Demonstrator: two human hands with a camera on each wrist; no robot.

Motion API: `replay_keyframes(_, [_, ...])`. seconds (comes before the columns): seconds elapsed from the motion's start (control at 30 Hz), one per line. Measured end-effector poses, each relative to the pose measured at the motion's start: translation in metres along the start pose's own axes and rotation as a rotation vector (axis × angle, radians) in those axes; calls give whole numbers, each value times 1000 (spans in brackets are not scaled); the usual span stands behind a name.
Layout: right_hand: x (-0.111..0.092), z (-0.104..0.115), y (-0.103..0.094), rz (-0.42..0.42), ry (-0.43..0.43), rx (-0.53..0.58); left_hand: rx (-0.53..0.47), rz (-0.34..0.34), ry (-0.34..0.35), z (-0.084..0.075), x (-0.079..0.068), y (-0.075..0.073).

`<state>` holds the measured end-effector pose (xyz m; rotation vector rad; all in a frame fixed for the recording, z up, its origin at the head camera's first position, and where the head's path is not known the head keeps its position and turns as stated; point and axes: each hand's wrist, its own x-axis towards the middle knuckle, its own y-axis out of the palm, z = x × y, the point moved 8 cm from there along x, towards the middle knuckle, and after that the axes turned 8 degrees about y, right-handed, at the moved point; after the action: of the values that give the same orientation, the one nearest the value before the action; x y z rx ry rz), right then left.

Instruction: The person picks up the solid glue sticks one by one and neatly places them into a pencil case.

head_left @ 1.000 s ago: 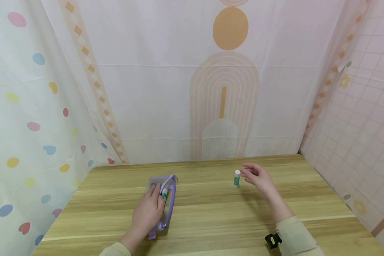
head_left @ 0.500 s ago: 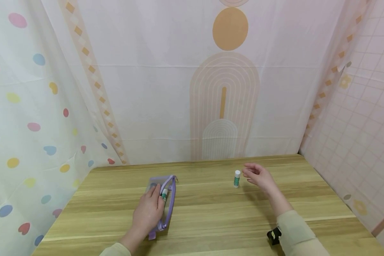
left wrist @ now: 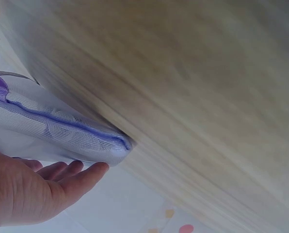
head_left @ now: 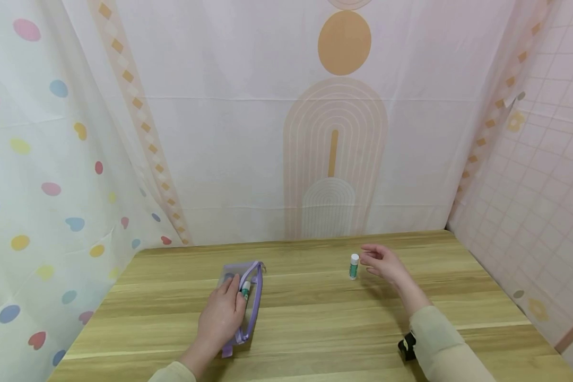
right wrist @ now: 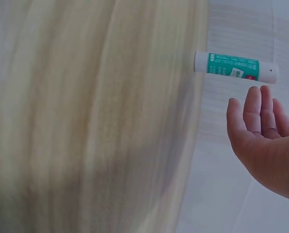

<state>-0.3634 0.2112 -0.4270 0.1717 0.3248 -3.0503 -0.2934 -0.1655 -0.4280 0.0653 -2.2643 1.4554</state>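
A translucent mesh pencil pouch (head_left: 254, 313) with purple zipper trim lies unzipped at the left of the table. My left hand (head_left: 221, 314) rests on it, fingers fairly straight along its side; in the left wrist view the fingertips (left wrist: 100, 170) touch the mesh. Inside the pouch's opening shows a white-capped tube with a green label (head_left: 245, 289), partly covered by the hand. To the right, a glue stick (head_left: 353, 267) with a white cap and green label stands upright. Just right of it my right hand (head_left: 387, 263) hovers with loosely bent fingers, apart from the stick (right wrist: 234, 67) and holding nothing.
The wooden table (head_left: 305, 318) ends at a patterned curtain (head_left: 239, 159) behind, with more curtains at both sides. A black strap-like piece (head_left: 407, 347) hangs by the right sleeve (head_left: 439, 337).
My right hand has shifted slightly away from the glue stick and back toward it, and the right forearm has turned a little. The left hand and pouch stay put.
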Motion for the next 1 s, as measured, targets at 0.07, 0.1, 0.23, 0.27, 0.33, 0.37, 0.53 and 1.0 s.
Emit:
replay_keyframes(0.07, [1,-1,1,11,2,-8,0,1,-2,0,0,0])
replay_keyframes(0.1, [2,-2,2,17,2,-13,0,1,-3,0,0,0])
replay_keyframes(0.23, [3,-3,5,26,-3,-42,-1,4,-6,1,0,0])
replay_keyframes(0.27, [3,-3,6,31,-8,-52,-1,6,-6,1,0,0])
replay_keyframes(0.33, [4,-3,8,40,-14,-64,-1,9,-8,1,0,0])
replay_keyframes(0.37, [4,-3,9,44,-14,-67,-2,11,-9,1,1,1])
replay_keyframes(0.53, [6,-9,12,58,14,-71,-4,15,-10,2,1,1])
replay_keyframes(1.0, [11,-18,16,73,53,-77,2,16,-17,3,0,2])
